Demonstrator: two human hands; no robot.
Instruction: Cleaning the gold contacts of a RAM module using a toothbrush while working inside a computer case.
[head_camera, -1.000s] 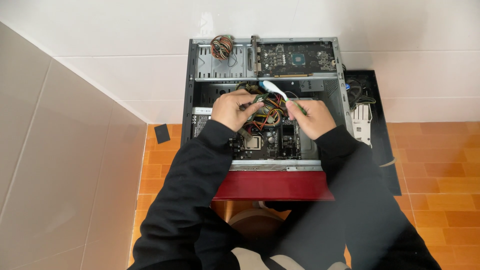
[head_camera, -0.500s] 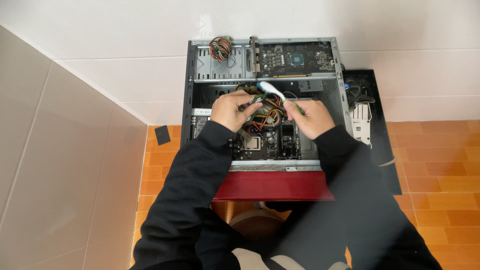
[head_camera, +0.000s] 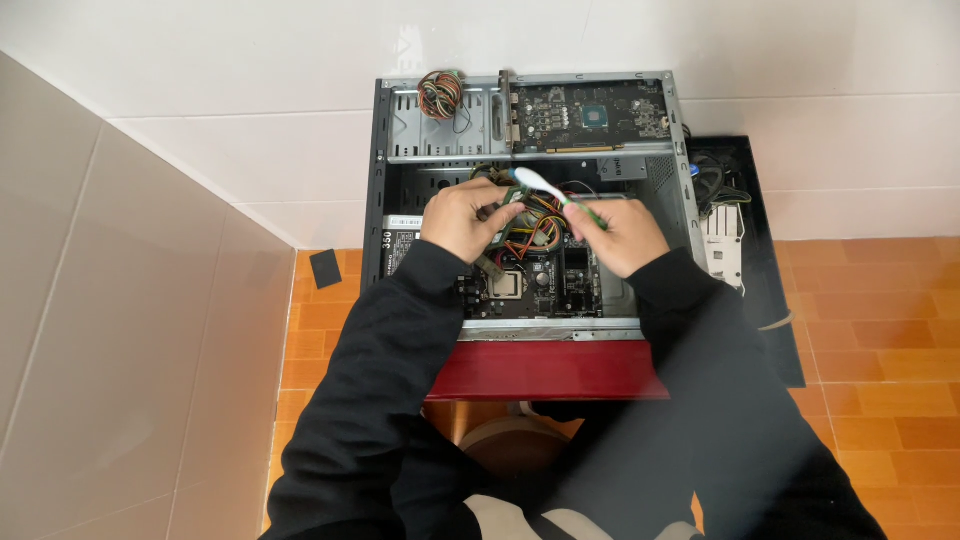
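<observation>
From the head camera, an open computer case (head_camera: 385, 180) lies on its side on a red stool (head_camera: 545, 370) that stands on the orange tiled floor (head_camera: 880, 320), against a white tiled wall. The left hand (head_camera: 462, 218) is curled shut over a small green circuit board (head_camera: 508, 205) near the middle of the case, just above the bundle of coloured cables (head_camera: 530, 232). The right hand (head_camera: 618, 235) is closed around the handle of a toothbrush (head_camera: 545, 190), whose white head points up and left and touches the top of that small board. Below both hands the motherboard (head_camera: 525, 285) sits in the case floor, toward the stool's front edge. At the far edge of the case a graphics card (head_camera: 590, 113) rests flat on top, with a loose coil of wires (head_camera: 440, 95) beside it. A black side panel (head_camera: 770, 270) lies on the floor to the right of the case.
</observation>
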